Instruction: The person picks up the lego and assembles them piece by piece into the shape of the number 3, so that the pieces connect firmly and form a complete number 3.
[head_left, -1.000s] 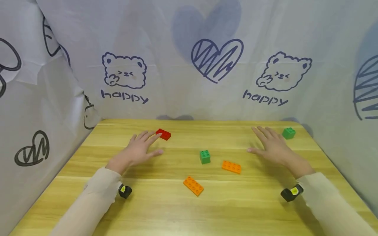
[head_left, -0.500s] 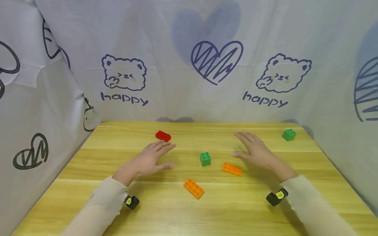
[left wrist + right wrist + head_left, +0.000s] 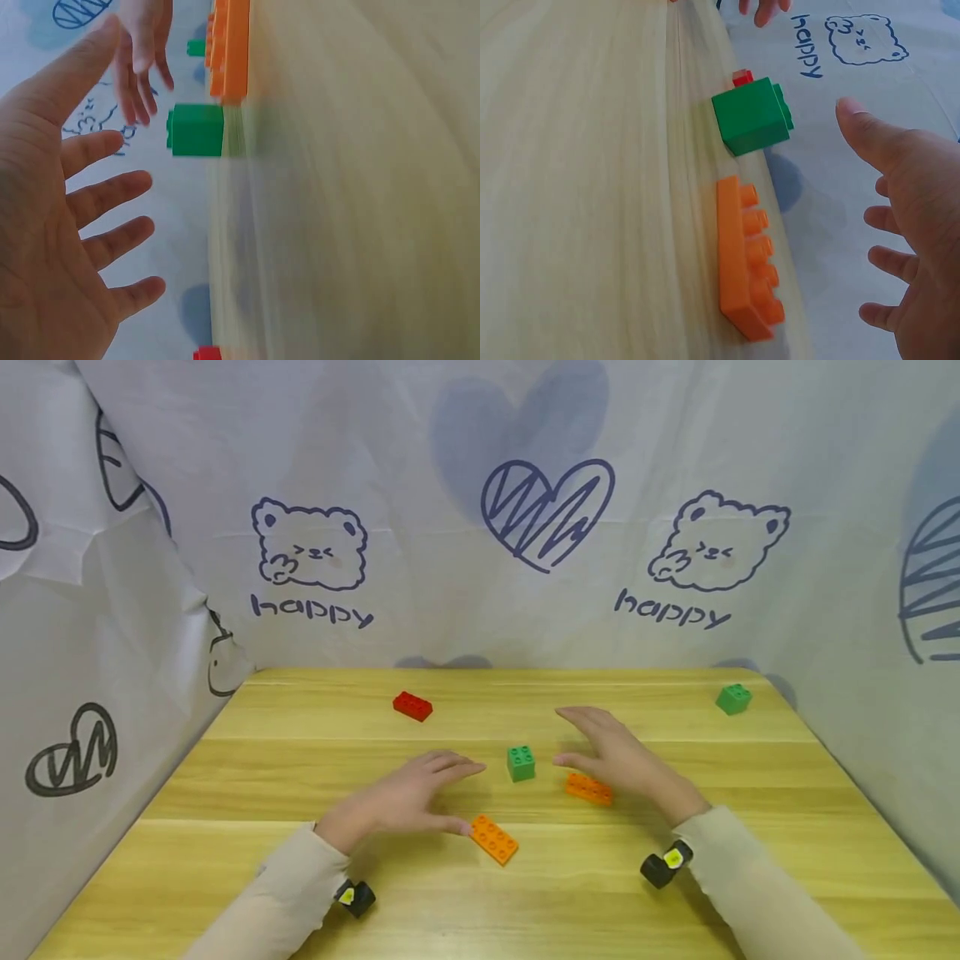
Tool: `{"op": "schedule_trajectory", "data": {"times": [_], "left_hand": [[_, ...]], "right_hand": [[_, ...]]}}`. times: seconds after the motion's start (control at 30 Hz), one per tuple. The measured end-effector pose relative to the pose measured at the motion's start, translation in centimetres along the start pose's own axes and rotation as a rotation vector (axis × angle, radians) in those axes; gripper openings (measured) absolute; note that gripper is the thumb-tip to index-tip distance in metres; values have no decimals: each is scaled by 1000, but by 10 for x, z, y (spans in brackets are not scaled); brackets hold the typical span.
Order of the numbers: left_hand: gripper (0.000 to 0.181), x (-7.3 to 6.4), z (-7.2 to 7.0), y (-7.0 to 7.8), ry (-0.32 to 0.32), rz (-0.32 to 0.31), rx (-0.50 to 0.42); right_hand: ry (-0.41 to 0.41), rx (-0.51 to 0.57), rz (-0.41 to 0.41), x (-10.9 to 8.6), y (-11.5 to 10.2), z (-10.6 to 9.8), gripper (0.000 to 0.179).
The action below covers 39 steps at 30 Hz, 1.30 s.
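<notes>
Green brick (image 3: 521, 765), near right hand (image 3: 619, 762), apart

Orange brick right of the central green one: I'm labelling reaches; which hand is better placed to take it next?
Probably the right hand, empty and closest to that orange brick; the left hand is beyond the green brick.

Over my remote head feed I read the word "happy" (image 3: 312, 610) twice on the whitish cloth (image 3: 480, 627), beneath each bear drawing (image 3: 312, 545).
</notes>
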<state>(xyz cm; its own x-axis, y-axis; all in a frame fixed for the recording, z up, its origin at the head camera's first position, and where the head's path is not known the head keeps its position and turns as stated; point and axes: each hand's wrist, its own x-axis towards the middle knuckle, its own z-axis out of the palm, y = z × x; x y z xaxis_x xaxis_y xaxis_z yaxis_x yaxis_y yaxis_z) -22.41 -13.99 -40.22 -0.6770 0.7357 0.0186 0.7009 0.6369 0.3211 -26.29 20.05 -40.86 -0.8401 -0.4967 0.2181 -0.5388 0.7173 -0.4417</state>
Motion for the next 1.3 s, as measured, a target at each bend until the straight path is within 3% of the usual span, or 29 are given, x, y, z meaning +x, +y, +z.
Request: {"op": "schedule_trajectory", "data": {"times": [0.4, 0.77, 1.3], "left_hand": [[77, 5, 6, 14, -25, 75, -90], [66, 8, 19, 18, -67, 179, -40], [51, 12, 32, 11, -101, 171, -38]], "right_hand": [[-5, 54, -5, 12, -13, 19, 72], [-44, 108, -19, 21, -24, 30, 70], [-83, 106, -13, 32, -32, 42, 60]]}}
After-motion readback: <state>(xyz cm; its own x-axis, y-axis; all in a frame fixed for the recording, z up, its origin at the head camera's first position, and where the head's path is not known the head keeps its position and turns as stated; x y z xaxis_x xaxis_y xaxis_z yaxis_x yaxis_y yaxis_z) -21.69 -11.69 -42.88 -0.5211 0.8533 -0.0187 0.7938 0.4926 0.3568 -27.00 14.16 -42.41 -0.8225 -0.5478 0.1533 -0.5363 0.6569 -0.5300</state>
